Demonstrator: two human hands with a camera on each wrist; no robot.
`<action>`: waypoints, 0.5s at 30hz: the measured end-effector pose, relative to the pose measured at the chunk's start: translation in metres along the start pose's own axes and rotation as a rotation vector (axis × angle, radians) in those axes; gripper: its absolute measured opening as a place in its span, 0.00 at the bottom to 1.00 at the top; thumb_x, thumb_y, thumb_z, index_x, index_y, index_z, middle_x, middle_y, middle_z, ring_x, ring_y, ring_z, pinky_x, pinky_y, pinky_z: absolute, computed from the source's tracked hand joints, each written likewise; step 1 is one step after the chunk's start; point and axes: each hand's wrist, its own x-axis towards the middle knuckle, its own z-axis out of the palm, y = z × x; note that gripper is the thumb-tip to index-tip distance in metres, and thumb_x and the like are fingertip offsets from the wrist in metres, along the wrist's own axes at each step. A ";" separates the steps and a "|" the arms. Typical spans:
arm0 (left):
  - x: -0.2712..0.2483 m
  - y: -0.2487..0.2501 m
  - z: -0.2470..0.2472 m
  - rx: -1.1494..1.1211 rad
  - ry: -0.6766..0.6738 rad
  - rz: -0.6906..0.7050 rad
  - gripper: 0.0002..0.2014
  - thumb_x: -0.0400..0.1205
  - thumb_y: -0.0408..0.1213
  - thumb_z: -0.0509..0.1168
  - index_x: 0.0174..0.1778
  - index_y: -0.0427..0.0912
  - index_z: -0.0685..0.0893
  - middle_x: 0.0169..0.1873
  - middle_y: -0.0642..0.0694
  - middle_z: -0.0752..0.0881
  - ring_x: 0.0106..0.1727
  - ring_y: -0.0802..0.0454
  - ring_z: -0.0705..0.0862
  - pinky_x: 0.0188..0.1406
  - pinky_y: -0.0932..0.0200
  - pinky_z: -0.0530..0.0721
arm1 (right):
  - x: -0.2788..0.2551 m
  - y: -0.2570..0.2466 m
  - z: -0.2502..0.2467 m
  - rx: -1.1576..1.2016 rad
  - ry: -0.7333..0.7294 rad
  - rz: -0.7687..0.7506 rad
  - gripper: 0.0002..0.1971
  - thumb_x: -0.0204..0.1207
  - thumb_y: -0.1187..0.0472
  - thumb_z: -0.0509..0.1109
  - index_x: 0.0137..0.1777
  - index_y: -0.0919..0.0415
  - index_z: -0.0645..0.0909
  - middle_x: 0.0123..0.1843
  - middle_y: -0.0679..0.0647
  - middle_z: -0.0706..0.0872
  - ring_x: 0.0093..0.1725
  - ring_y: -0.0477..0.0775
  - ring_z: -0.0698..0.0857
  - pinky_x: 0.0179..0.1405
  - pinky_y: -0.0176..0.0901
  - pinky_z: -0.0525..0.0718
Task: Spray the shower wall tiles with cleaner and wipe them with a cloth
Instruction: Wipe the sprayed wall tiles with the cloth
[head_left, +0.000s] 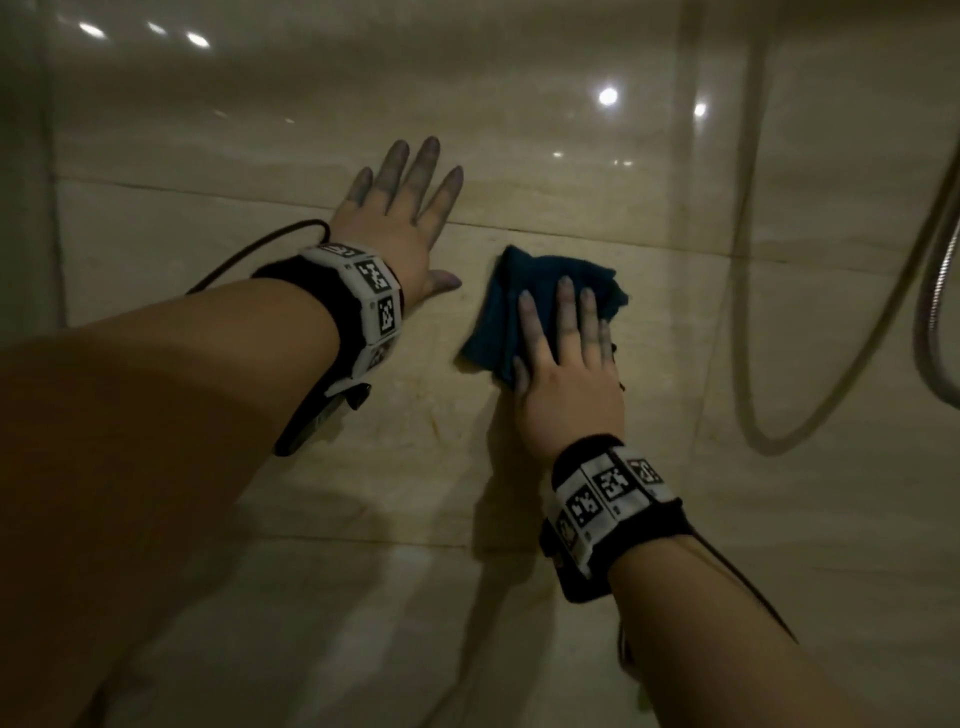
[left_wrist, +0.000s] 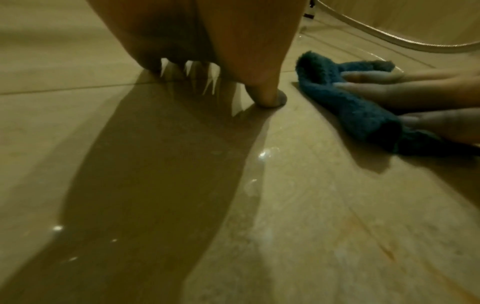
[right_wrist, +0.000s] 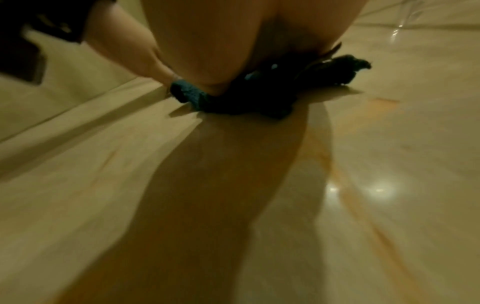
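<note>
The right hand (head_left: 563, 379) lies flat on a dark teal cloth (head_left: 524, 306), its fingers (head_left: 566, 312) straight and pressing the bunched cloth against the beige wall tiles (head_left: 701, 338) just below a grout line. The left hand (head_left: 400, 223) rests beside it, fingers spread and straight against the tiles, gripping nothing. A shower hose (head_left: 935, 291) hangs at the right.
</note>
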 end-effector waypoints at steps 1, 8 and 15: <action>0.000 0.000 0.000 -0.003 0.000 -0.002 0.45 0.81 0.63 0.52 0.80 0.48 0.28 0.81 0.45 0.27 0.83 0.42 0.32 0.82 0.46 0.39 | -0.006 0.002 0.004 0.003 0.027 0.002 0.29 0.82 0.48 0.43 0.82 0.48 0.41 0.85 0.58 0.43 0.83 0.58 0.43 0.79 0.52 0.40; -0.002 0.003 0.006 -0.032 0.007 -0.025 0.47 0.80 0.64 0.52 0.80 0.47 0.28 0.81 0.44 0.28 0.83 0.42 0.32 0.82 0.46 0.39 | -0.024 0.008 0.009 0.026 -0.091 0.028 0.30 0.85 0.49 0.43 0.74 0.44 0.23 0.75 0.50 0.20 0.75 0.48 0.24 0.77 0.47 0.27; -0.004 0.007 0.010 -0.033 0.034 -0.048 0.47 0.80 0.63 0.53 0.81 0.47 0.29 0.81 0.43 0.28 0.83 0.41 0.33 0.83 0.45 0.41 | 0.009 0.003 -0.012 0.018 -0.041 0.027 0.30 0.86 0.50 0.47 0.82 0.47 0.36 0.84 0.57 0.33 0.83 0.60 0.34 0.80 0.51 0.33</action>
